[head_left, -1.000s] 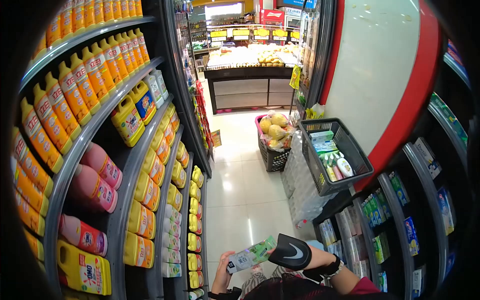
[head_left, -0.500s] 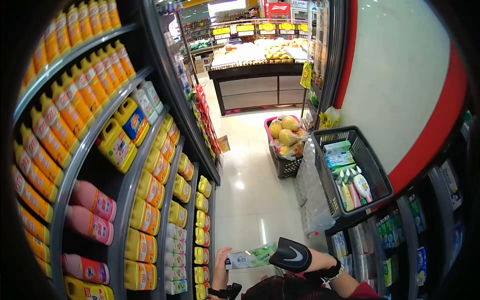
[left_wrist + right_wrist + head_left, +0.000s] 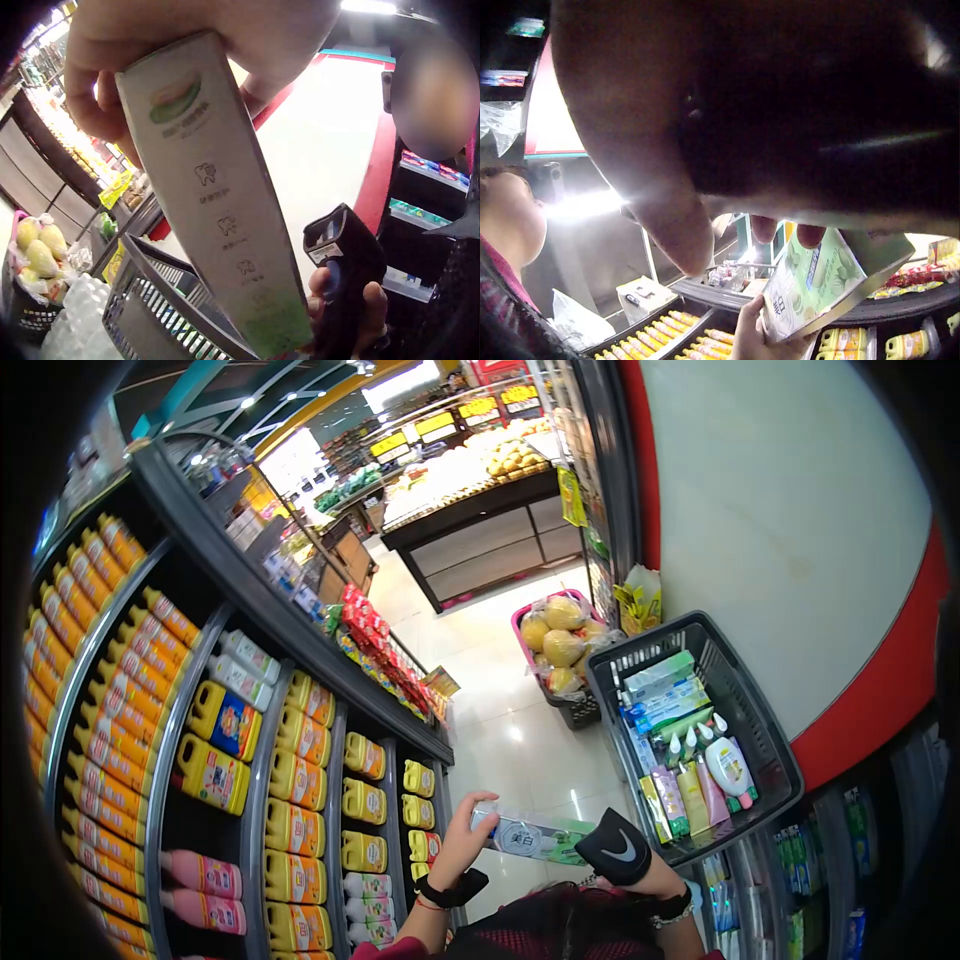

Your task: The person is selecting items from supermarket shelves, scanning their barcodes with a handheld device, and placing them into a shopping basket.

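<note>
My left hand (image 3: 463,844) grips the box (image 3: 535,842) by one end, probably so its label shows; right hand (image 3: 655,881) (annoying black cover (image 3: 607,842)) I can't tell.

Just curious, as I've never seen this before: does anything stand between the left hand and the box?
Nothing visible does: the left hand grips one end of the green-and-white box directly.

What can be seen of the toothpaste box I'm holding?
The toothpaste box is a long, slim, cardboard-looking carton, whitish at one end and green at the other, with Chinese lettering on its face and tooth icons along a narrow side. Its visible sides look intact. It's held in midair, the left hand gripping its whitish end; the right hand is close to the green end, contact unclear.
</note>
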Tool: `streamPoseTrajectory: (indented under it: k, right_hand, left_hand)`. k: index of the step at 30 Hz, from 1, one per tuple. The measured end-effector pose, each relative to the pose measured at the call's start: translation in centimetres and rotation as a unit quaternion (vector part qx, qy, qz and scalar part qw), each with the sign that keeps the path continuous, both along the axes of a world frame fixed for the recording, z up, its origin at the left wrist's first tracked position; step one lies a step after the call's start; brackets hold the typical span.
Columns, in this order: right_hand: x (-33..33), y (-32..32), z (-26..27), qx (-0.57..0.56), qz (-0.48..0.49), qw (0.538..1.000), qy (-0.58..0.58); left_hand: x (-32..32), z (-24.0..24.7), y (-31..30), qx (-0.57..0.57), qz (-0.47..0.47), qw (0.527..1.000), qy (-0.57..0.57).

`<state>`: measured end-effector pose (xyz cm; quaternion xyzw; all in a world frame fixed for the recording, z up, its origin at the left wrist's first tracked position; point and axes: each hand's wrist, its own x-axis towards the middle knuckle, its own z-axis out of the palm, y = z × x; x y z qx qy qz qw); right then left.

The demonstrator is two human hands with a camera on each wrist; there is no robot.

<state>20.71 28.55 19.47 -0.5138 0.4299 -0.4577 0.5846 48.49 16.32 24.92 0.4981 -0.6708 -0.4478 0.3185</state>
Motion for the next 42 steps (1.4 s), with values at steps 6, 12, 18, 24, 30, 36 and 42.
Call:
streamPoseTrajectory:
  k: [6,12,18,24,30,36,42]
  right_hand:
    - [-3.9,-1.7,-0.6,0.025,-0.131,0.991,-0.015]
    - [-6.1,-3.7,-1.8,0.041,-0.261,0.964,-0.001]
    - [-5.8,-7.1,-1.4,0.040,-0.371,0.927,-0.022]
    - [-4.0,-13.4,-0.5,0.069,-0.488,0.869,-0.047]
    - [-0.5,-16.7,-1.8,0.091,-0.586,0.800,-0.088]
    - [1.8,-17.1,-1.1,0.091,-0.635,0.762,-0.084]
    - [2.5,-15.2,-0.4,0.113,-0.674,0.723,-0.095]
  left_hand:
    - [-8.9,2.2,-7.2,0.018,-0.109,0.994,-0.020]
    - [-17.8,1.4,-16.0,0.084,-0.252,0.964,-0.002]
    - [-27.2,0.1,-25.8,0.061,-0.394,0.917,0.017]
    - [-36.9,-5.9,-33.7,-0.090,-0.540,0.836,-0.046]
    - [-42.5,-8.9,-35.3,-0.203,-0.611,0.746,-0.174]
    - [-45.0,-11.3,-33.1,-0.267,-0.648,0.672,-0.236]
    - [-47.3,-13.9,-30.5,-0.314,-0.700,0.533,-0.356]
